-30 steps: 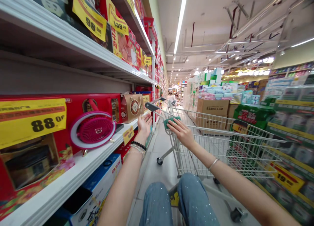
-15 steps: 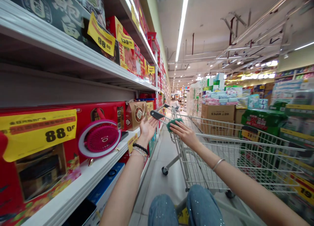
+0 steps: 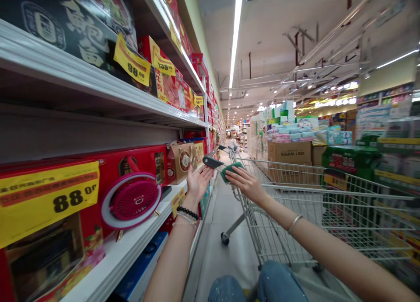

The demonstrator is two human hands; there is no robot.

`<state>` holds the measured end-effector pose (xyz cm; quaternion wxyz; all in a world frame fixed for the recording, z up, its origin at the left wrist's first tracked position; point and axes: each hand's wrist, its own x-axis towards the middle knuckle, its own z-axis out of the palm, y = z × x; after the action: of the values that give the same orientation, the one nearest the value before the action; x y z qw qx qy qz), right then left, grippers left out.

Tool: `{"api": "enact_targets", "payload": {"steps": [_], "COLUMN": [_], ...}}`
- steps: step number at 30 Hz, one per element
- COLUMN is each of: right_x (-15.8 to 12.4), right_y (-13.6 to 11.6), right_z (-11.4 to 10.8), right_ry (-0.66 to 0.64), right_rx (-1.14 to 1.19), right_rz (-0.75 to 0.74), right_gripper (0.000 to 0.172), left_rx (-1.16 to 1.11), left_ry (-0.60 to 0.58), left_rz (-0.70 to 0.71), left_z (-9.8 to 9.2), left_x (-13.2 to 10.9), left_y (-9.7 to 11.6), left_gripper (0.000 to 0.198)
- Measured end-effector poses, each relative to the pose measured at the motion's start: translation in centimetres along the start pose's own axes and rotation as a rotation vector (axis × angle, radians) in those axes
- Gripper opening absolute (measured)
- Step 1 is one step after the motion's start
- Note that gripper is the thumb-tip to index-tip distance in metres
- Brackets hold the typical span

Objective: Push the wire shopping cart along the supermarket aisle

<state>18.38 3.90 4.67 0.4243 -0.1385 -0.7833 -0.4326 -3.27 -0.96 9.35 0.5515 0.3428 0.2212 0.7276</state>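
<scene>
My left hand (image 3: 198, 184) is raised open, palm up, its fingers spread just below the black end of a shopping cart handle (image 3: 213, 162). It touches nothing I can make out. My right hand (image 3: 244, 185) lies over the handle's green grip (image 3: 231, 171), fingers curled on it. A wire shopping cart (image 3: 295, 206) stands ahead of me, and its basket looks to hold nothing. Beside my left hand, a pink round fan (image 3: 131, 200) sits against a red gift box (image 3: 127, 171).
A white store shelf edge (image 3: 114, 254) runs along the left, with boxed goods and a yellow 88 price tag (image 3: 49, 201). On the right are stacked goods and a wet wipes carton (image 3: 289, 152). A person (image 3: 233, 144) stands far down the aisle.
The whole view has shifted, so the cart, both hands and the shelf goods sit lower in the picture. Both hands keep the same pose, and the right stays on the green grip.
</scene>
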Motion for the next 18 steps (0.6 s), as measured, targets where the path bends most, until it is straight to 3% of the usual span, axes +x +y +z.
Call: {"api": "enact_targets", "payload": {"steps": [4, 11, 18], "right_x": [0.4, 7.9, 6.9], "right_y": [0.6, -0.5, -0.3], "right_z": [-1.1, 1.9, 2.6], "right_ry": [-0.013, -0.023, -0.027], "right_rx": [0.012, 0.053, 0.024], "right_rz": [0.037, -0.002, -0.009], "right_gripper": [0.048, 0.045, 0.046], "left_rx": [0.060, 0.134, 0.156], "left_ry": [0.061, -0.009, -0.025], "left_rz": [0.036, 0.094, 0.128], "left_z": [-0.3, -0.3, -0.2], "left_x": [1.1, 2.2, 1.9], "left_y": [1.3, 2.1, 1.5], "left_gripper": [0.052, 0.055, 0.057]}}
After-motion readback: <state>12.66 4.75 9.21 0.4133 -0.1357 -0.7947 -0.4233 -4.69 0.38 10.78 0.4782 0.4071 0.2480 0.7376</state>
